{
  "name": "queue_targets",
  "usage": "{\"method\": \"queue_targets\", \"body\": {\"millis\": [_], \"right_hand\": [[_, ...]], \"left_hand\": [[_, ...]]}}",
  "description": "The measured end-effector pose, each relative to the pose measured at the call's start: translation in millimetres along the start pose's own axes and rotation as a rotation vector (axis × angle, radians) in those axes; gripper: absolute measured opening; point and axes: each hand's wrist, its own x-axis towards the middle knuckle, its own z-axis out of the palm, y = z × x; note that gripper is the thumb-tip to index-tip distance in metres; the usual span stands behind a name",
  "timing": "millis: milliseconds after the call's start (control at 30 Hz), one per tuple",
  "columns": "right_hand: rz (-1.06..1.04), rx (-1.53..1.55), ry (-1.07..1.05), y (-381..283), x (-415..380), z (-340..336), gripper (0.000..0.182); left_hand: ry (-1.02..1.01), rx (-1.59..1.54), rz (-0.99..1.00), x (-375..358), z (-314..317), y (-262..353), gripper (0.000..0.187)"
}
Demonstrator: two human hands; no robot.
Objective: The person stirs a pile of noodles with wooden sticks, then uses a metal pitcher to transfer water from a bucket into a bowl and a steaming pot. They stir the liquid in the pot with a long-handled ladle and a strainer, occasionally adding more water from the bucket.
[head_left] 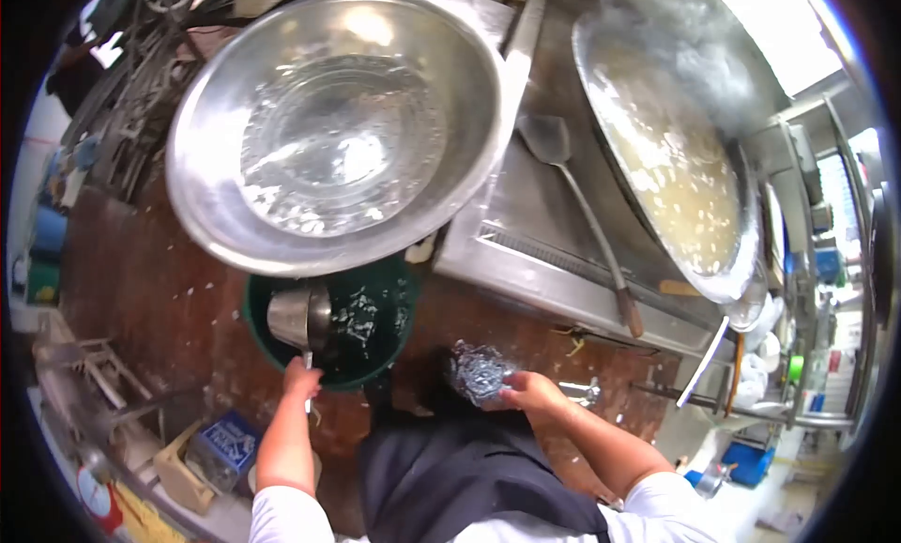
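Observation:
My left hand [301, 379] is closed round the handle of a deep metal dipper [290, 319]. The dipper is tilted on its side over a dark green tub [399, 332] with some water in it. In my right hand [531, 391] is a bundle of shiny steel wool [480, 372], held in front of my dark apron. Above the tub, a large stainless basin [211, 210] with clear water hides the tub's far side.
A big wok [671, 168] of steaming, cloudy liquid stands on the metal stove [587, 83] at right. A long-handled spatula [591, 205] lies beside it. At lower left is a blue box [228, 440]; shelves [817, 393] line the right. The brown floor [122, 261] looks wet.

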Motion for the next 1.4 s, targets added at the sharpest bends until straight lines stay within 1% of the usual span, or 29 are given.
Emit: {"method": "queue_targets", "body": {"millis": [33, 67, 100, 133, 167, 233, 267, 333, 400, 433, 467, 533, 600, 667, 733, 767, 833, 867, 933, 1000, 1033, 1067, 1100, 1133, 1200, 1267, 1333, 1400], "right_hand": [[0.047, 0.054, 0.028, 12, -1, -3, 0.050], [0.095, 0.111, 0.057, 26, -5, -3, 0.047], [0.056, 0.079, 0.096, 48, 3, 5, 0.045], [0.083, 0.114, 0.115, 62, 5, 12, 0.044], [0.113, 0.138, 0.114, 64, 0, 15, 0.045], [0.176, 0.179, 0.074, 37, -22, 11, 0.049], [0.169, 0.165, 0.051, 42, -21, 22, 0.051], [0.097, 0.113, 0.052, 48, -22, 44, 0.048], [0.011, 0.112, 0.034, 43, -24, 60, 0.050], [-0.048, 0.104, 0.047, 41, -20, 67, 0.049], [-0.048, 0.121, 0.077, 33, -22, 68, 0.049], [-0.124, 0.104, 0.119, 11, -32, 62, 0.048], [-0.146, 0.118, 0.183, -6, -44, 58, 0.046], [-0.185, 0.167, 0.219, -20, -54, 56, 0.045], [-0.229, 0.171, 0.266, -26, -64, 59, 0.046], [-0.230, 0.203, 0.235, -30, -73, 59, 0.049], [-0.256, 0.238, 0.204, -37, -92, 57, 0.051], [-0.227, 0.336, 0.123, -39, -104, 52, 0.051], [-0.373, 0.343, 0.319, -27, -111, 48, 0.047], [-0.325, 0.517, 0.503, -16, -127, 23, 0.041], [-0.279, 0.536, 0.630, -9, -134, 5, 0.036], [-0.308, 0.546, 0.793, 12, -120, -4, 0.036], [-0.256, 0.489, 0.915, 19, -129, -26, 0.035], [-0.182, 0.446, 0.985, 30, -130, -46, 0.035], [-0.153, 0.222, 1.198, 55, -120, -80, 0.034], [-0.128, 0.022, 1.288, 76, -99, -112, 0.036], [-0.162, -0.005, 1.213, 85, -74, -139, 0.038], [-0.149, -0.083, 1.095, 86, -52, -162, 0.039]], "left_hand": [[0.075, 0.250, 0.068, 31, 11, -10, 0.030], [0.206, 0.491, 0.217, 53, 25, -19, 0.032], [0.151, 0.499, 0.152, 76, 42, -25, 0.028], [0.094, 0.516, 0.092, 96, 59, -26, 0.023], [0.065, 0.538, 0.131, 108, 75, -22, 0.023], [-0.479, -0.046, -0.147, 115, 104, -13, 0.015], [-0.507, -0.018, -0.131, 110, 113, -12, 0.015], [-0.597, -0.366, -0.346, 86, 105, -3, 0.013], [-0.535, -0.487, -0.216, 51, 84, -15, 0.012], [-0.594, -0.482, -0.189, 37, 71, -22, 0.011], [-0.655, -0.476, -0.165, 21, 57, -28, 0.011], [-0.764, -0.478, -0.072, -22, 29, -30, 0.013], [-0.778, -0.437, -0.057, -61, 5, -24, 0.018], [-0.862, -0.398, -0.063, -93, -16, -11, 0.022], [-0.935, -0.347, -0.028, -125, -33, 6, 0.023], [-0.996, -0.290, -0.017, -133, -39, 12, 0.024], [-1.044, -0.201, 0.041, -170, -50, 38, 0.024], [-1.079, -0.177, 0.051, -183, -52, 46, 0.024], [-1.094, -0.169, 0.064, -207, -48, 62, 0.025], [-1.263, -0.250, 0.083, -234, -42, 84, 0.025], [-1.267, -0.254, 0.118, -241, -37, 92, 0.025], [-1.300, -0.283, 0.136, -250, -31, 103, 0.025], [-1.295, -0.283, 0.171, -264, -26, 116, 0.026], [-1.289, -0.283, 0.206, -277, -21, 129, 0.026], [-1.258, -0.288, 0.238, -291, -7, 149, 0.026], [-1.177, -0.241, 0.287, -308, 4, 173, 0.027], [-1.179, -0.338, 0.229, -313, 20, 187, 0.028], [-1.150, -0.393, 0.252, -322, 36, 201, 0.027]]}}
